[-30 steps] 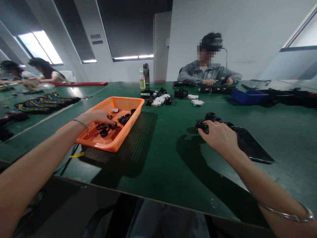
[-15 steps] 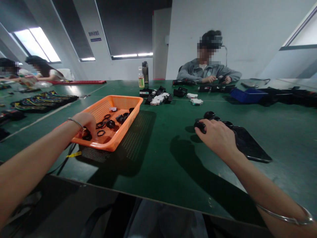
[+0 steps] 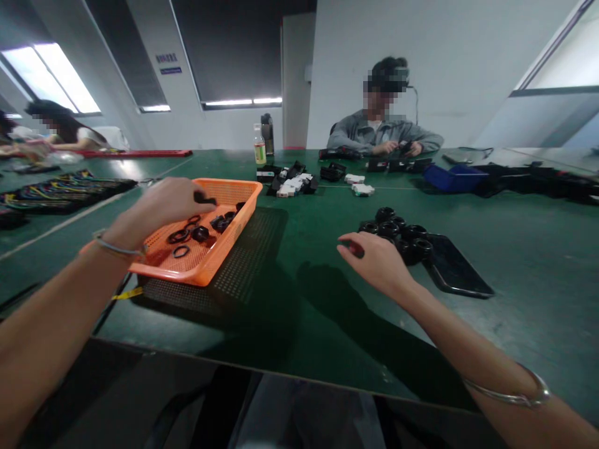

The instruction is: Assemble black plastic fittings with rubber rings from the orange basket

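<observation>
My left hand is raised over the orange mesh basket, its fingers closed on a small black plastic part whose full shape is partly hidden. Inside the basket lie thin black rings, a round black fitting and more black pieces. My right hand hovers beside a cluster of round black fittings on the table, thumb and forefinger apart and nothing between them. A black phone lies against the cluster's right side.
Beyond the basket are small white and black parts and a bottle with a yellow-green label. Far right stands a blue tray. Across the green table a person handles a dark item; bundled wires lie left.
My left hand has lifted from the basket's near corner with a black part. My right hand has let go of a black fitting and drawn back toward me, leaving it in the cluster.
</observation>
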`<state>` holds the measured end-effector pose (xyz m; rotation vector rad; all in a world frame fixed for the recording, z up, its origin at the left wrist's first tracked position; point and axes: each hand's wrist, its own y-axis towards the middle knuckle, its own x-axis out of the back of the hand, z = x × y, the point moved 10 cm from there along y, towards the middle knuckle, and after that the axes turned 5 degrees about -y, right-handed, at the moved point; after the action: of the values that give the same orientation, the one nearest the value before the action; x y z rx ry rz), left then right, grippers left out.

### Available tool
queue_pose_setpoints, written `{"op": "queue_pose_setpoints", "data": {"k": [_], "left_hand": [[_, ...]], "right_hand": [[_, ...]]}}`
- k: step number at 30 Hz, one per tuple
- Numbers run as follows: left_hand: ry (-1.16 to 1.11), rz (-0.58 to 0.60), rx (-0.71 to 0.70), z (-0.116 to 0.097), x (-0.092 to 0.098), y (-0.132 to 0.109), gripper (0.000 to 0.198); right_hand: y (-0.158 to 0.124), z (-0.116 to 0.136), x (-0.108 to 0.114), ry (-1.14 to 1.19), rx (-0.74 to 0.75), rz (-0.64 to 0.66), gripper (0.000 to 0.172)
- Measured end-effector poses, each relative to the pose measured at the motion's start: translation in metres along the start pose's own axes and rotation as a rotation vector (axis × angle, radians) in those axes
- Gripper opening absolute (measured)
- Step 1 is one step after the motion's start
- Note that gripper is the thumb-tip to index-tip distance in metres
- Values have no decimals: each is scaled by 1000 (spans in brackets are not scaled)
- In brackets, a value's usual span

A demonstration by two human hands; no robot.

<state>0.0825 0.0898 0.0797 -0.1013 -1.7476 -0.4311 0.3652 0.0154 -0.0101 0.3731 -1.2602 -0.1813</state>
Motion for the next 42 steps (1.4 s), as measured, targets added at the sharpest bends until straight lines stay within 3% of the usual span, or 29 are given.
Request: {"op": "queue_pose_setpoints", "data": {"k": [3, 5, 6, 8, 11, 14, 18, 22, 30, 37, 42], "left_hand": [[-178, -21, -229, -89, -16, -24, 34], [-298, 6, -383, -138, -41, -43, 24], [-340, 27, -437, -156, -57, -51, 20], [-389, 37, -433, -169, -85, -57, 16], [-525, 1, -425, -170, -108, -54, 14], [-669, -56, -421, -162, -116, -47, 36], [-810, -34, -314, -143, -136, -34, 31], [-871, 38, -296, -135, -151, -28, 24], [-1077, 59, -182, -123, -151, -26, 32], [-1289, 120, -17, -115, -166, -25, 50], [-1363, 170, 25, -115, -171, -24, 46]], "right_hand": [[-5, 16, -25, 544, 33, 186, 30], [-14, 30, -47, 900, -8, 382, 38], [-20, 37, -57, 1062, -47, 484, 41], [-29, 48, -70, 1295, -109, 620, 44], [-26, 40, -76, 1466, -256, 540, 36], [-18, 20, -75, 1443, -359, 414, 31], [-7, 3, -66, 1200, -288, 306, 36], [-6, 0, -67, 1103, -241, 311, 46], [-6, 3, -67, 1120, -184, 318, 43], [-4, 2, -60, 1073, -119, 231, 35], [-5, 0, -51, 1011, -118, 161, 33]]}}
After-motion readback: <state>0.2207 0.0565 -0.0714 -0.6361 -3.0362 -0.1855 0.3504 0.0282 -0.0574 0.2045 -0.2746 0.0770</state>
